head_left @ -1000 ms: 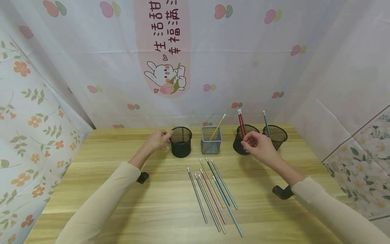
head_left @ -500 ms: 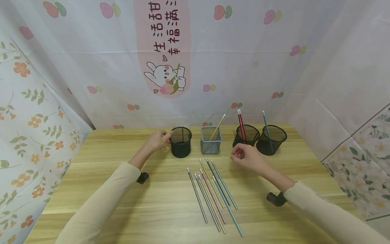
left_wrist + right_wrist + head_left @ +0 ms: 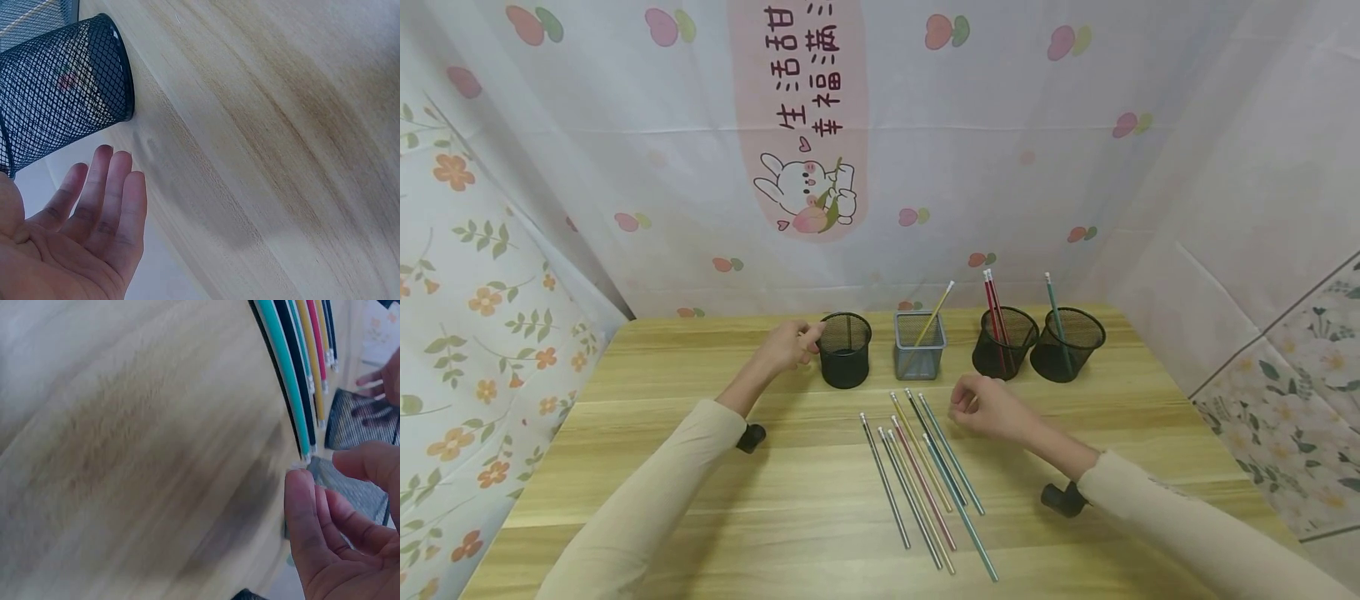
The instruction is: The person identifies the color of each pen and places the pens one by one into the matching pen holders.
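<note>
My left hand (image 3: 792, 344) is beside a round black mesh pen cup (image 3: 845, 358), its thumb right at the rim. In the left wrist view the fingers (image 3: 106, 194) are extended and hold nothing. My right hand (image 3: 991, 408) hovers low over the table, just right of several pencils with white eraser ends. Nearest to it lies a teal pencil (image 3: 951, 452). In the right wrist view the thumb (image 3: 365, 462) and forefinger stand apart with nothing between them. Other pencils are black, yellow, silver and a red one (image 3: 925, 483).
A square grey mesh cup (image 3: 918, 358) with a yellow pencil stands mid-row. To its right, a black mesh cup (image 3: 1000, 358) contains two red pencils, and another black cup (image 3: 1067, 354) one teal pencil. A printed curtain (image 3: 1000, 167) hangs behind the wooden table (image 3: 715, 517).
My right hand has moved left and toward me, from in front of the cup with red pencils to beside the loose pencils. My left hand has stayed by its cup.
</note>
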A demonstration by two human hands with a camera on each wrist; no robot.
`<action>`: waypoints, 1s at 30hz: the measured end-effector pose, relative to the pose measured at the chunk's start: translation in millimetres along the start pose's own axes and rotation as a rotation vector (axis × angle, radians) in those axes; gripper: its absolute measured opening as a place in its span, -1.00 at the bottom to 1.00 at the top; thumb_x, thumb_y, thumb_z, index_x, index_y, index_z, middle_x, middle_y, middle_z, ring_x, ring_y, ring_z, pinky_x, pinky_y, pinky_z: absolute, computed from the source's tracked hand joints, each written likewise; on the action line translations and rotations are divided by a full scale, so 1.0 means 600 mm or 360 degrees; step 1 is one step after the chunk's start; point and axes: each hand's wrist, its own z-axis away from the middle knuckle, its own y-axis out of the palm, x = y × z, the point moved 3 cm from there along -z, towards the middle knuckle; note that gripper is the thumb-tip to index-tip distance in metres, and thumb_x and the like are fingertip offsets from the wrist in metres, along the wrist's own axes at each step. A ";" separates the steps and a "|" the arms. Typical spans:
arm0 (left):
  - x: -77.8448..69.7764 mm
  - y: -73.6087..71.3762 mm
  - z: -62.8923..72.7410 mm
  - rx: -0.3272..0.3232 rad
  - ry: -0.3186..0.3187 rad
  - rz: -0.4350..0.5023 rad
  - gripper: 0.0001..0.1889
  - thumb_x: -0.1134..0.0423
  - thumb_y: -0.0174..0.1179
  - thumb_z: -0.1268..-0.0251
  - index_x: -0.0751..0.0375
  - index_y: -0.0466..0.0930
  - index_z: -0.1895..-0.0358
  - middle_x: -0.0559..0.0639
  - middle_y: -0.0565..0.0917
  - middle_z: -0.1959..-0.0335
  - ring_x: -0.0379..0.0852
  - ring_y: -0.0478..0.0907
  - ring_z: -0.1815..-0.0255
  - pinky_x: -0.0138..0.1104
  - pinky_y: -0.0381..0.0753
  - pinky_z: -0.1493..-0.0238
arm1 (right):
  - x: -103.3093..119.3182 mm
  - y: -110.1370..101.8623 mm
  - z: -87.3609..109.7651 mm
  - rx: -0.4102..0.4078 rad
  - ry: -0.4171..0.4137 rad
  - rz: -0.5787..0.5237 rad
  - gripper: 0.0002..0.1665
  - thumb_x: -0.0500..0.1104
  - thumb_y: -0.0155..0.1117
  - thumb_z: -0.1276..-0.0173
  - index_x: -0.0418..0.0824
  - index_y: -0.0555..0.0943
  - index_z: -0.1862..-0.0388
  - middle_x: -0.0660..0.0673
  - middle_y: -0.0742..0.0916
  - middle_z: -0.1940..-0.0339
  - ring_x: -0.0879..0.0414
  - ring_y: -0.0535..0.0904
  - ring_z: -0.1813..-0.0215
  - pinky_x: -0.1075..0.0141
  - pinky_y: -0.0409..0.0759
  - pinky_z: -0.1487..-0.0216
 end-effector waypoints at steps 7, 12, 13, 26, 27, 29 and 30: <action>0.001 0.000 0.001 0.0007 -0.0018 0.0044 -0.37 -0.14 -0.15 -0.67 0.44 0.48 -0.25 0.25 0.68 0.00 0.14 0.66 0.18 -0.10 0.65 0.16 | 0.008 0.020 -0.006 0.0066 -0.0061 -0.0010 -0.83 -0.37 0.46 -0.21 -0.24 0.60 0.40 0.07 0.65 0.49 0.21 0.58 0.40 0.32 0.60 0.35; 0.001 0.000 0.001 0.0011 -0.0026 0.0037 -0.38 -0.13 -0.15 -0.67 0.45 0.47 -0.26 0.25 0.69 0.00 0.14 0.66 0.17 -0.12 0.65 0.18 | 0.017 0.029 -0.008 0.0091 -0.0017 0.0048 -0.83 -0.35 0.46 -0.19 -0.23 0.59 0.42 0.07 0.64 0.50 0.22 0.56 0.41 0.31 0.58 0.32; 0.001 0.000 0.000 0.0010 -0.0031 0.0042 -0.38 -0.12 -0.14 -0.68 0.45 0.47 -0.26 0.25 0.69 0.00 0.15 0.66 0.17 -0.12 0.65 0.18 | 0.019 0.031 -0.008 0.0091 -0.0006 0.0062 -0.82 -0.34 0.46 -0.18 -0.23 0.59 0.43 0.07 0.64 0.50 0.22 0.55 0.40 0.30 0.58 0.31; 0.002 0.002 0.000 0.0001 -0.0027 0.0026 -0.37 -0.14 -0.16 -0.68 0.46 0.47 -0.26 0.26 0.69 0.01 0.15 0.66 0.19 -0.07 0.64 0.15 | 0.029 0.039 -0.007 0.0188 0.0170 0.0196 -0.75 -0.34 0.48 -0.18 -0.18 0.54 0.52 0.04 0.56 0.59 0.20 0.40 0.56 0.33 0.42 0.50; 0.002 0.002 0.001 0.0002 -0.0025 0.0022 -0.36 -0.14 -0.16 -0.68 0.46 0.46 -0.26 0.26 0.69 0.00 0.15 0.66 0.18 -0.06 0.64 0.14 | 0.029 0.039 -0.008 0.0198 0.0180 0.0213 -0.73 -0.34 0.48 -0.17 -0.17 0.53 0.53 0.04 0.55 0.61 0.20 0.39 0.58 0.33 0.41 0.51; 0.001 0.002 0.001 0.0004 -0.0022 0.0013 -0.36 -0.13 -0.16 -0.68 0.46 0.46 -0.27 0.26 0.69 0.00 0.15 0.66 0.17 -0.05 0.64 0.12 | 0.029 0.039 -0.009 0.0222 0.0209 0.0254 -0.71 -0.33 0.48 -0.17 -0.15 0.52 0.56 0.04 0.54 0.62 0.21 0.39 0.58 0.33 0.39 0.51; 0.001 0.002 0.001 0.0003 -0.0022 0.0013 -0.36 -0.14 -0.17 -0.68 0.46 0.46 -0.27 0.26 0.69 0.00 0.15 0.66 0.17 -0.05 0.64 0.12 | 0.029 0.039 -0.009 0.0235 0.0219 0.0272 -0.71 -0.33 0.47 -0.17 -0.15 0.51 0.57 0.04 0.54 0.63 0.21 0.39 0.59 0.33 0.39 0.52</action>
